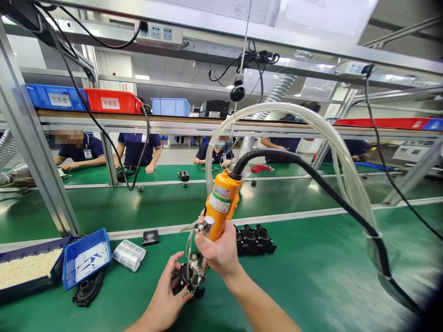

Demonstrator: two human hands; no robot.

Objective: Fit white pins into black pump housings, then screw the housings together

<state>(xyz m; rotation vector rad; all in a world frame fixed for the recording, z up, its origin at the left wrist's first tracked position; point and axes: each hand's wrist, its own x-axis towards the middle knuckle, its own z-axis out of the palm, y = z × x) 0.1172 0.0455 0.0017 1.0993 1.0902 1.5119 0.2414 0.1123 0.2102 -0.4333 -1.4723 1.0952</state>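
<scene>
My right hand [223, 251] is wrapped round an orange electric screwdriver [218, 210], which is tilted with its metal nose pointing down and to the left. A black cable and a clear hose run from it to the right. Below, my left hand [162, 295] curls round a round black plastic housing [186, 273] on the green bench. The screwdriver's nose is over this housing and hides part of it; whether the bit touches a screw, I cannot tell. Behind my right hand stands a row of similar black housings [254, 240].
On the left are a dark tray of small cream pieces [31, 265], a blue bin with white strips [86, 253], a clear plastic case [129, 255], a black part [87, 290] and a small black box [150, 237]. Metal posts and a shelf stand ahead; co-workers sit beyond.
</scene>
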